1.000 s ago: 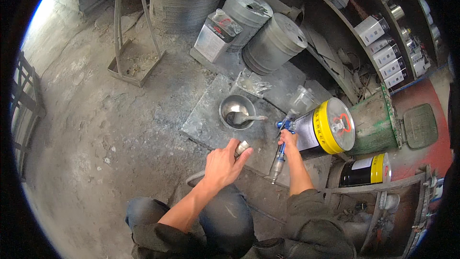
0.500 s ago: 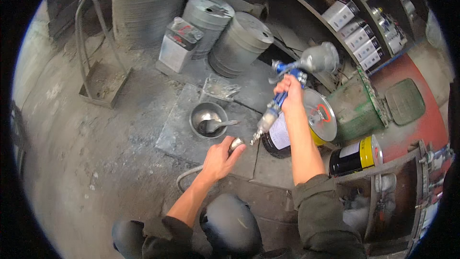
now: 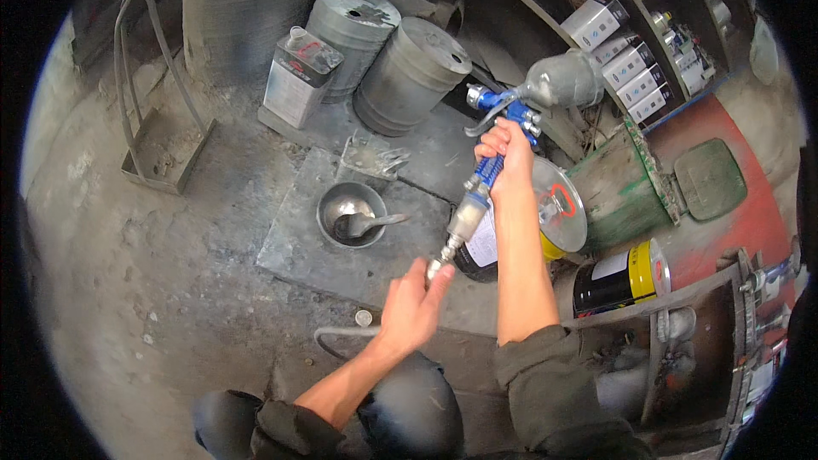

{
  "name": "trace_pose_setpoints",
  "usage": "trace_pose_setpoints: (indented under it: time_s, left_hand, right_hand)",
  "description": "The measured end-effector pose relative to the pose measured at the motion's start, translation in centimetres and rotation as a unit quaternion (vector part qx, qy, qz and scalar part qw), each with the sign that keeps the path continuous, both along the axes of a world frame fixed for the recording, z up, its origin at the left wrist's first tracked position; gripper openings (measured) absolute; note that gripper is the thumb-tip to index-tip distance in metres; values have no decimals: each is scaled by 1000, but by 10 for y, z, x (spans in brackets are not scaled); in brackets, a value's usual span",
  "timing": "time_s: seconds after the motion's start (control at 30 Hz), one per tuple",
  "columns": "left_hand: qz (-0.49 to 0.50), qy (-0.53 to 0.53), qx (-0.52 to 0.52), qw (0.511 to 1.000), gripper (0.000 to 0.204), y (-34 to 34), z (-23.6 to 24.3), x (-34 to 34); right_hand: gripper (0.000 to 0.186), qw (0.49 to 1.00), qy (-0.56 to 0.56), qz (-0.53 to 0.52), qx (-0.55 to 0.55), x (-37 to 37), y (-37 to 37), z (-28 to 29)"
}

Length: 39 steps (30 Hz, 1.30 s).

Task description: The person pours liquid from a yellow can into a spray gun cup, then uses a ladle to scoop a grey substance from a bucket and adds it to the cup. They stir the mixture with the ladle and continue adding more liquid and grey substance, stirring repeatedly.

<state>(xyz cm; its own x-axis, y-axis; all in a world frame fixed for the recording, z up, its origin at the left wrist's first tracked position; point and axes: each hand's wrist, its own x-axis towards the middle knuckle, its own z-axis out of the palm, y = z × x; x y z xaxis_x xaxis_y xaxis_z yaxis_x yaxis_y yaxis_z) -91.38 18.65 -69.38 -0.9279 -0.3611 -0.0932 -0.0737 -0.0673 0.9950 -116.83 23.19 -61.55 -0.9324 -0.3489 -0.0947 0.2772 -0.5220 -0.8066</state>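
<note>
Spray gun upright in the right hand — nozzle left, long axis slanting down-left from cup to inlet.
Right fingers wrap tightly round the blue grip, below the gun's body; left hand pinches a metal hose coupling at the inlet — locking cannot be told. Grimy slab bears a metal bowl; grey drums stand beyond.

Two hands, one spray gun, two grey drums

Utensil — in bowl | bowl — left of spray gun | drums behind bowl
</note>
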Motion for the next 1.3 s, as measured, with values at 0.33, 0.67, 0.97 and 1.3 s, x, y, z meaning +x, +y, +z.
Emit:
trace_pose_setpoints:
  time_s: [0.33,0.67,0.97,1.3]
  left_hand:
    - [-44,-41,23,998,47,20,-6,-12]
    - [-96,8,7,995,43,17,-32,-41]
    - [-102,26,-22,994,41,30,-109,-51]
    - [-114,16,-67,991,44,34,-120,-51]
  right_hand:
    - [30,995,-8,-97,29,11,42,-15]
    - [14,980,17,-106,168,-11,57,-18]
    - [6,940,81,-202,263,7,50,-53]
    - [11,932,114,-249,236,26,44,-47]
